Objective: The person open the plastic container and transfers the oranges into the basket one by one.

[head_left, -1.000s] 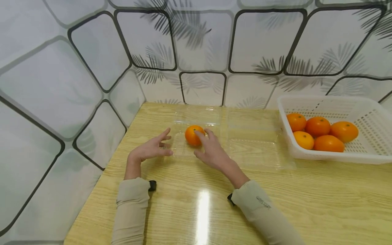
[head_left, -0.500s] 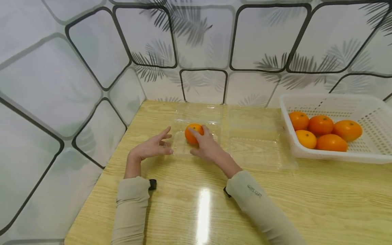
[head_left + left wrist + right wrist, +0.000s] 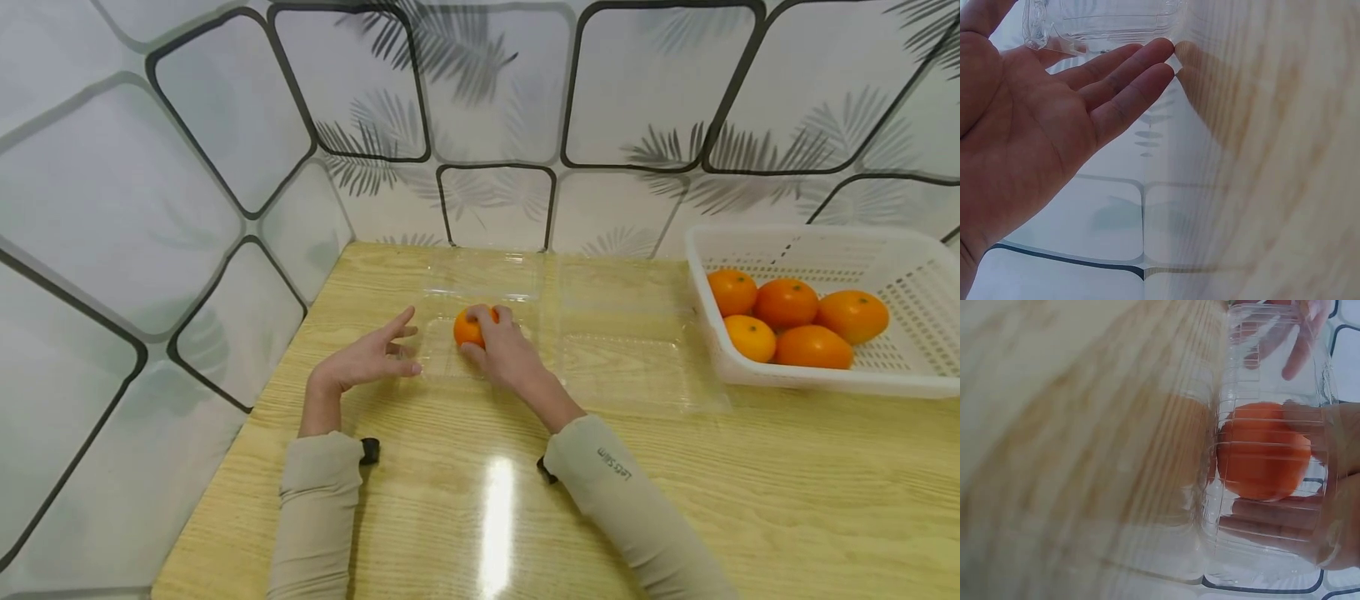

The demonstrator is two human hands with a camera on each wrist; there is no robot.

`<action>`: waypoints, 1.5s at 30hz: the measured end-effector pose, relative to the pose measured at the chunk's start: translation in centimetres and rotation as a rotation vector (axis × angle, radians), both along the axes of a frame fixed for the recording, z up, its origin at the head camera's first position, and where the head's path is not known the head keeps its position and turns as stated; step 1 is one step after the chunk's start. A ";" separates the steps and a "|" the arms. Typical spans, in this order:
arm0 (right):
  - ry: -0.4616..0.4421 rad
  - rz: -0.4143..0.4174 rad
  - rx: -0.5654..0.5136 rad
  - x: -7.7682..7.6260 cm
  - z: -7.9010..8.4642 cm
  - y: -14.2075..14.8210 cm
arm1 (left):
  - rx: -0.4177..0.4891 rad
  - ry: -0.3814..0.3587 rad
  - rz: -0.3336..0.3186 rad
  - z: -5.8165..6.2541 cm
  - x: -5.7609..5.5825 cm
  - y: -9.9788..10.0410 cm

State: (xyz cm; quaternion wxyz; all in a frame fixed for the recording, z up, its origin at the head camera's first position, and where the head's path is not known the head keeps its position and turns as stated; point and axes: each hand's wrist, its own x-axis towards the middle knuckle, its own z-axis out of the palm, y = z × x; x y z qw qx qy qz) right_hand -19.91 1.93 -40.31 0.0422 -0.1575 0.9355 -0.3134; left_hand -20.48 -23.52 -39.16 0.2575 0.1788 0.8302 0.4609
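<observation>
An orange [image 3: 467,331] sits inside the left half of a clear plastic clamshell box [image 3: 437,354]. My right hand [image 3: 510,354] reaches over the box's near side and grips the orange, fingers bent over its top and right side. Through the clear wall in the right wrist view, the orange [image 3: 1263,456] shows with fingers around it. My left hand [image 3: 366,358] is just left of the box, fingers spread and relaxed, holding nothing. In the left wrist view its palm [image 3: 1029,119] lies beside the box's edge; whether the fingertips touch the plastic I cannot tell.
The clear lid part [image 3: 626,367] lies unfolded to the right. Beyond it stands a white perforated basket [image 3: 900,383] with several oranges [image 3: 813,346]. A patterned wall [image 3: 495,204] borders the wooden table [image 3: 420,517] at the back and left.
My right hand has moved slightly left and its fingers have closed around the orange. The left hand stays in nearly the same place.
</observation>
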 end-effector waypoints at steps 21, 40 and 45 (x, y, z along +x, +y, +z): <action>-0.020 0.022 0.043 -0.5 0.3 0.1 | -0.004 0.001 0.016 0.4 -0.3 0.1; -0.053 0.020 -0.117 0.4 -0.3 0.6 | -0.040 0.008 0.013 0.2 0.2 -0.1; -0.032 0.036 -0.181 0.7 -0.2 0.9 | -0.038 0.016 0.007 0.1 0.1 -0.1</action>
